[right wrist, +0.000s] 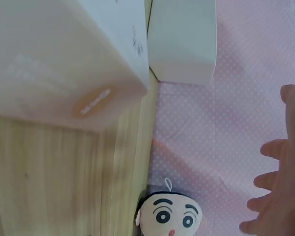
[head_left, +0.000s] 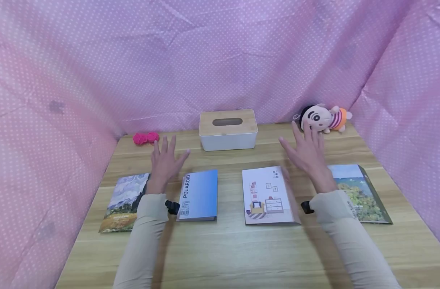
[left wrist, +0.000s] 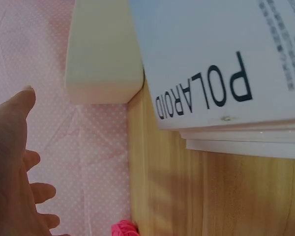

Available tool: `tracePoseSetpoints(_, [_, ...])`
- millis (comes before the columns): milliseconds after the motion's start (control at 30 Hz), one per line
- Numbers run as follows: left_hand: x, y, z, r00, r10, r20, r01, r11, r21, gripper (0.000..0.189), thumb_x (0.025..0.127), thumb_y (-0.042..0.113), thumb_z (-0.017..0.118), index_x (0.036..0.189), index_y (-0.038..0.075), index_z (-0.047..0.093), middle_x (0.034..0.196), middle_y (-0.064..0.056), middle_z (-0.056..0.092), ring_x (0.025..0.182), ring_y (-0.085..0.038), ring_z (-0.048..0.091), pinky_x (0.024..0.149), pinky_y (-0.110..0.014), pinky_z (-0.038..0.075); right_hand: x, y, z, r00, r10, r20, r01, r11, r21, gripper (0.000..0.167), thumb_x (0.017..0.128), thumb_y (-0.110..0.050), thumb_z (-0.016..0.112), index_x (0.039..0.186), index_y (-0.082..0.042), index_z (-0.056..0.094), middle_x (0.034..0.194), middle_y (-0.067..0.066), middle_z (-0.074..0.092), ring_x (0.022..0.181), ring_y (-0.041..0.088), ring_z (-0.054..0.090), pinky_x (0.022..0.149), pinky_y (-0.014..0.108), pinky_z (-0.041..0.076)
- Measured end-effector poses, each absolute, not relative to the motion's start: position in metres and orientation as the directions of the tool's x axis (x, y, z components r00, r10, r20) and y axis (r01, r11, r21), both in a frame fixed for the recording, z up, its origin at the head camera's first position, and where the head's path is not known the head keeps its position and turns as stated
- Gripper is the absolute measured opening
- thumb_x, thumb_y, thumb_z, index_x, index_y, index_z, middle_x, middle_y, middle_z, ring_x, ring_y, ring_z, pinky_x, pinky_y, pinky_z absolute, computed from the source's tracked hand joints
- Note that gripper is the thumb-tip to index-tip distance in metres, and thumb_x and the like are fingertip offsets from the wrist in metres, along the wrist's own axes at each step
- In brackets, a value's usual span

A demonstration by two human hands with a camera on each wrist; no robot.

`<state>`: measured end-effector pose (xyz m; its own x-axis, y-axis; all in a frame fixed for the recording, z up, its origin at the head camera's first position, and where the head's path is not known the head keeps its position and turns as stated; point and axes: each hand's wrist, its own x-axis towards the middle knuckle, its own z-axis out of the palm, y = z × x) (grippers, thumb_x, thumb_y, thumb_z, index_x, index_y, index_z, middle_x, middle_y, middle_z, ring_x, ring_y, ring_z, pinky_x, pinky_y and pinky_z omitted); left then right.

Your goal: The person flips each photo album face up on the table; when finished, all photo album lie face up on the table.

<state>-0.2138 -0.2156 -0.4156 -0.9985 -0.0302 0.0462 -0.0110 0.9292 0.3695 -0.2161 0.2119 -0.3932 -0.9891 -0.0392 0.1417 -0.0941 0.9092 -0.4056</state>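
My left hand (head_left: 164, 162) is held over the table with fingers spread and nothing in it. It hangs between a landscape-painting album (head_left: 124, 202) and a blue album marked POLAROID (head_left: 200, 194), whose lettered cover fills much of the left wrist view. On the other side my right hand (head_left: 306, 154), also spread and holding nothing, hovers between a white album with furniture drawings (head_left: 265, 196) and a blue-and-green landscape album (head_left: 359, 192). In the right wrist view, the fingers (right wrist: 270, 179) are straight and apart. All the albums lie in a row.
A white tissue box (head_left: 228, 140) with a wooden lid stands at the table's back. Pink rose-shaped items (head_left: 145, 138) lie at back left, a plush doll (head_left: 322, 118) at back right. Pink dotted cloth (head_left: 220, 60) walls the table's back and sides.
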Motion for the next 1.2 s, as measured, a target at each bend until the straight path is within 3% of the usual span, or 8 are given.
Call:
tracePoseSetpoints(200, [-0.213,-0.224,-0.410,-0.995,0.001,0.100,0.044,0.899,0.437,0.085,0.092,0.064,0.040,0.155,0.014,0.012,0.160,-0.018,0.008,0.146,-0.042,0.001,0.116,-0.061,0.007,-0.222,0.197,-0.389,-0.958,-0.075,0.278,-0.201,0.865,-0.460,0.082,0.094,-0.061,0.040,0.155,-0.014,0.012,0.161,0.014,0.007,0.147,0.038,0.008,0.118,0.054,0.005])
tracePoseSetpoints(367, [-0.209,-0.236,-0.408,-0.988,0.009,0.157,0.094,0.834,0.544,0.077,0.095,0.050,0.051,0.152,0.009,0.021,0.155,-0.020,0.024,0.144,-0.040,0.017,0.117,-0.056,0.016,-0.227,0.176,-0.388,-0.918,-0.096,0.385,-0.302,0.798,-0.522,0.079,0.091,-0.049,0.056,0.152,-0.009,0.024,0.156,0.015,0.023,0.144,0.034,0.019,0.118,0.051,0.013])
tracePoseSetpoints(500, [-0.203,-0.247,-0.406,-0.984,-0.009,0.176,0.098,0.799,0.593,0.075,0.095,0.047,0.053,0.152,0.008,0.024,0.153,-0.020,0.030,0.143,-0.039,0.023,0.116,-0.055,0.019,-0.230,0.155,-0.389,-0.891,-0.121,0.438,-0.375,0.741,-0.557,0.076,0.090,-0.042,0.061,0.148,-0.003,0.030,0.153,0.017,0.030,0.142,0.035,0.024,0.118,0.049,0.018])
tracePoseSetpoints(800, [-0.189,-0.277,-0.403,-0.958,-0.033,0.286,0.168,0.742,0.648,0.064,0.094,0.033,0.060,0.145,0.003,0.037,0.143,-0.024,0.043,0.135,-0.041,0.036,0.112,-0.054,0.025,-0.229,0.101,-0.393,-0.856,-0.192,0.479,-0.482,0.630,-0.609,0.071,0.090,-0.035,0.063,0.146,-0.002,0.034,0.149,0.020,0.035,0.139,0.035,0.030,0.115,0.049,0.025])
tracePoseSetpoints(1200, [-0.160,-0.316,-0.402,-0.980,-0.119,0.162,0.030,0.710,0.703,0.072,0.095,0.045,0.054,0.151,0.010,0.026,0.148,-0.023,0.038,0.136,-0.043,0.032,0.109,-0.059,0.029,-0.214,0.026,-0.409,-0.864,-0.298,0.406,-0.503,0.538,-0.677,0.068,0.092,-0.037,0.060,0.147,-0.008,0.033,0.151,0.012,0.034,0.141,0.026,0.029,0.116,0.043,0.027])
